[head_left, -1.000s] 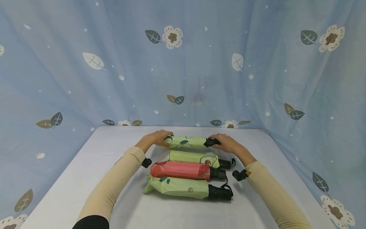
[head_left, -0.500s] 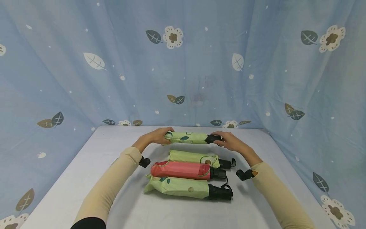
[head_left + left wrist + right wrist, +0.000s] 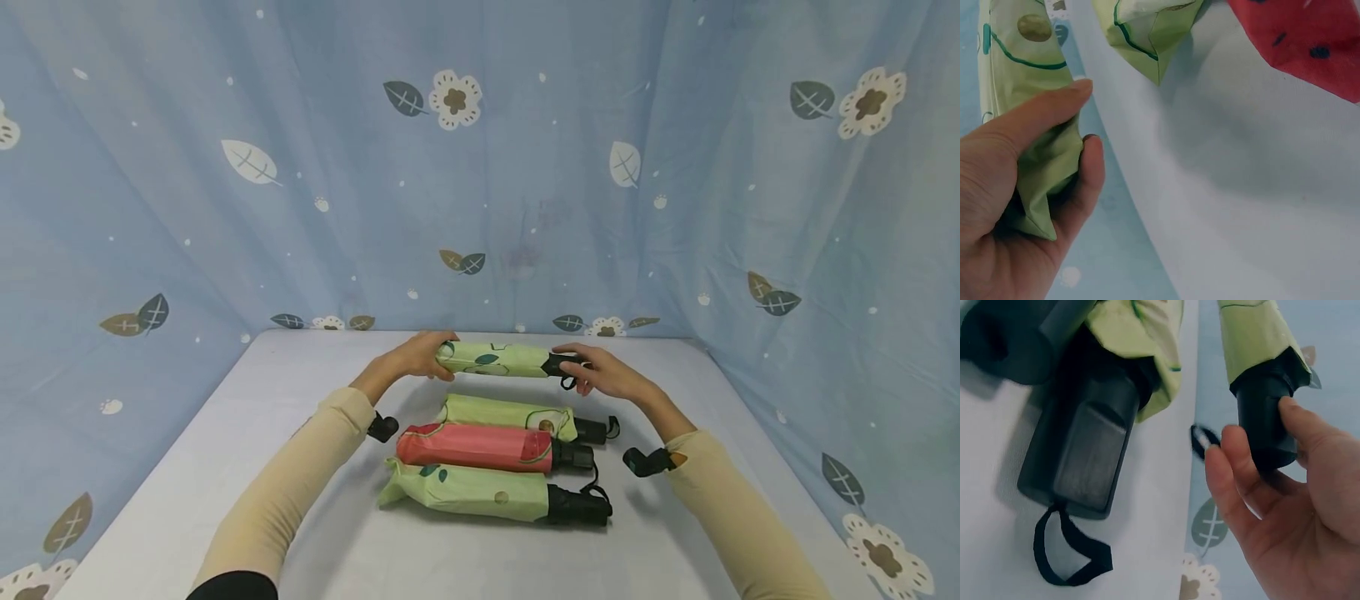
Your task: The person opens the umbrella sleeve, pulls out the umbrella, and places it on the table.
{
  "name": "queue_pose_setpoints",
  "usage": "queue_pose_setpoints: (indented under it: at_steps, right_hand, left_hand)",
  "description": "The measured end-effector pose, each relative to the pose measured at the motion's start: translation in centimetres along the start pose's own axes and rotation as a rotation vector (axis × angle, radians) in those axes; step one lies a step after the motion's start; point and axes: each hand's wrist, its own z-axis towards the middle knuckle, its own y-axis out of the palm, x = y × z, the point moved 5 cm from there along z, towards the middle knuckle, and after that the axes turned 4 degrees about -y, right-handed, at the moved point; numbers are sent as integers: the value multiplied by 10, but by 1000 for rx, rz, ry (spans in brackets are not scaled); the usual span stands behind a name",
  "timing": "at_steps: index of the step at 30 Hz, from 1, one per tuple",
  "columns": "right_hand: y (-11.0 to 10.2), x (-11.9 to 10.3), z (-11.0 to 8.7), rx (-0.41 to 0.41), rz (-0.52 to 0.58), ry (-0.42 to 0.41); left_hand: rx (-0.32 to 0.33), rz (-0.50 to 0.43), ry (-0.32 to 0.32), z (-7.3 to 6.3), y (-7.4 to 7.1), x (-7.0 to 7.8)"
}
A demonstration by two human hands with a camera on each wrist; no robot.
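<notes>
A folded light-green umbrella [image 3: 502, 361] with leaf prints is held up level above the back of the table. My left hand [image 3: 416, 357] grips its cloth end; in the left wrist view the thumb and fingers [image 3: 1094, 169] close around the loose fabric. At the other end my right hand [image 3: 609, 375] holds the black handle [image 3: 1264, 425], thumb on one side and fingers on the other. A small wrist strap [image 3: 1202, 442] hangs by those fingertips. In front lie another green umbrella [image 3: 495, 410], a red umbrella [image 3: 472, 447] and a nearer green umbrella [image 3: 483, 492].
The three lying umbrellas form a close row on the white table [image 3: 480, 558], their black handles all pointing right. A blue patterned curtain [image 3: 525, 208] stands behind the table and along both sides.
The held umbrella has risen a little off the table and shifted slightly right. My right hand has moved slightly outward, and the strap now shows under the handle. The lying umbrellas stay put.
</notes>
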Motion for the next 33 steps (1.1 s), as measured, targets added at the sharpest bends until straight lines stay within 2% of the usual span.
queue_pose_setpoints:
  at_steps: [4,7,10,15,18,25,30,33]
  right_hand:
    - [1,1,1,3,48,10]
    - [4,1,1,9,25,36]
    - [7,1,1,21,-74,58]
    - [11,-2,3,59,-266,44]
    - [11,-3,3,67,-293,35]
    - [3,5,-4,60,-213,53]
    - [1,10,-9,54,-230,65]
    - [3,8,-9,77,-286,42]
  left_hand:
    - [37,43,39,-1,-1,2]
    - [61,71,58,-2,-1,2]
    - [69,102,75,-1,1,3]
    - [83,128,118,0,3,6]
    - [79,105,118,0,4,6]
    - [87,16,96,-4,-1,1]
    - [92,-59,66,-7,-1,-7]
    - [89,-104,40,-8,0,-11]
